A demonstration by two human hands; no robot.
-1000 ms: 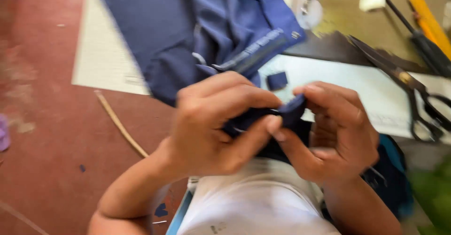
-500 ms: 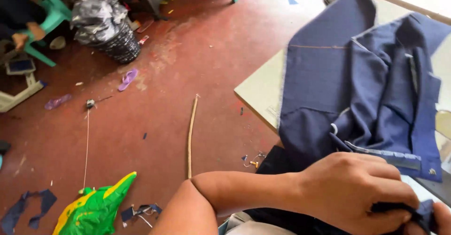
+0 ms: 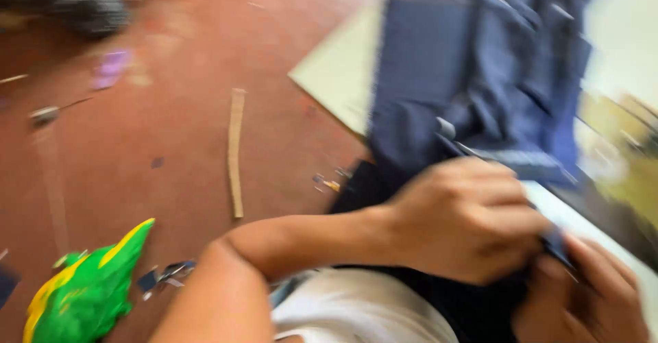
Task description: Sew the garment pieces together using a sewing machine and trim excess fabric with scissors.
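The picture is blurred by motion. My left hand (image 3: 466, 219) is closed over a small piece of dark navy fabric (image 3: 556, 246) at the lower right. My right hand (image 3: 589, 295) pinches the same piece from below, its fingers meeting the left hand's. A large navy garment (image 3: 473, 76) lies spread over a pale table (image 3: 339, 76) just beyond my hands. Dark cloth also lies in my lap under the hands.
A red floor fills the left side, with a thin wooden strip (image 3: 236, 151), scattered scraps and a purple bit (image 3: 111, 69). A green and yellow object (image 3: 86, 291) sits at the lower left. A dark bundle (image 3: 82, 4) is at the far top left.
The camera has swung from the table to the floor on the left, then partly back. Both hands stay clasped on the small navy piece; the scissors seen earlier are out of view.
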